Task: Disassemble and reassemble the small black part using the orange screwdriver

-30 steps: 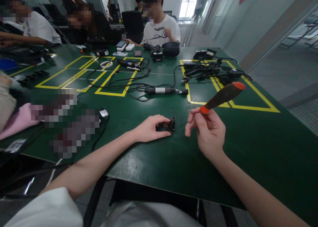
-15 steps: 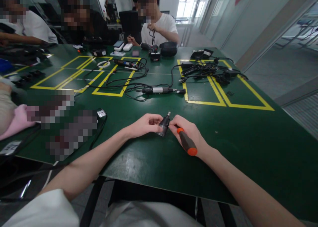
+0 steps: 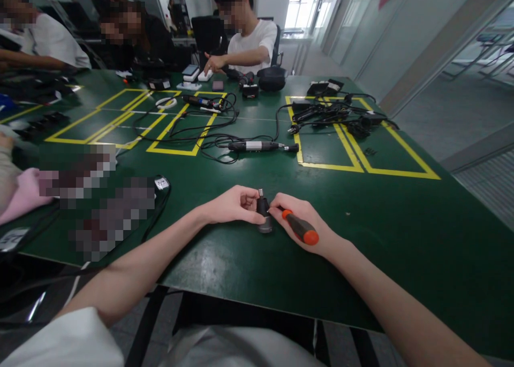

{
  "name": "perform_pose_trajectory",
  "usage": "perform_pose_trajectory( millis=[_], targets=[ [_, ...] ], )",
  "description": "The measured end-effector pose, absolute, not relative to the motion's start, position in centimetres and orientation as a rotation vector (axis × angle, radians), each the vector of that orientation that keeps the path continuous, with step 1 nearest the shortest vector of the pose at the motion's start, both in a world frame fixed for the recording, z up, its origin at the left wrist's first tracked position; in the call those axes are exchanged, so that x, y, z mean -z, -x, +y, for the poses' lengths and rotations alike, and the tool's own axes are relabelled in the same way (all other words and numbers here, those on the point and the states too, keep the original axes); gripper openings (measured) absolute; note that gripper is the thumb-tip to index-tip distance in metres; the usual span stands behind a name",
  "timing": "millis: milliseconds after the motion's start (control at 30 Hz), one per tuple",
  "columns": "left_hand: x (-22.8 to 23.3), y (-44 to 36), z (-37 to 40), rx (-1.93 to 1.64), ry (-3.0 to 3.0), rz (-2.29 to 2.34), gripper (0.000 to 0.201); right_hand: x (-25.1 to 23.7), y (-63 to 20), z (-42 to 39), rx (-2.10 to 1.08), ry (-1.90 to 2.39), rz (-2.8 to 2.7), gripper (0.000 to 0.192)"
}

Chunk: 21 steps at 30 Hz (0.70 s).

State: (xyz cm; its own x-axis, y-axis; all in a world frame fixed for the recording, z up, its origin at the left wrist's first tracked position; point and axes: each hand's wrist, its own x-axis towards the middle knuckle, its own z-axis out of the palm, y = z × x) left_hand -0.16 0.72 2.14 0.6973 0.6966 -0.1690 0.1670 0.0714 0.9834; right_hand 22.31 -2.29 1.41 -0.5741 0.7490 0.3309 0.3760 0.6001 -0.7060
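Observation:
My left hand (image 3: 233,205) pinches a small black part with a metal tip (image 3: 263,215), held nearly upright just above the green table (image 3: 401,238). My right hand (image 3: 305,220) grips a screwdriver with a black and orange handle (image 3: 300,227). Its tip end points left and meets the side of the black part. Both hands sit close together near the table's front edge.
A black and silver rotary tool (image 3: 261,146) with tangled cables lies beyond my hands. Chargers and cords (image 3: 341,115) fill the yellow-taped box at right. Other people sit along the far and left sides. A black cable (image 3: 158,206) lies at left.
My right hand swung the screwdriver down from the air and brought its tip to the black part. My left hand lifted the part off the table and turned it upright.

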Motion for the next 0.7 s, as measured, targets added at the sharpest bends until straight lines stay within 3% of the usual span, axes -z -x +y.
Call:
perform_pose_trajectory(
  millis=[700],
  targets=[
    [-2.5, 1.3, 1.0, -0.248, -1.437, 0.654, 0.033, -1.5, -22.0, -2.7, -0.705, 0.74, -2.43, 0.032]
  ],
)
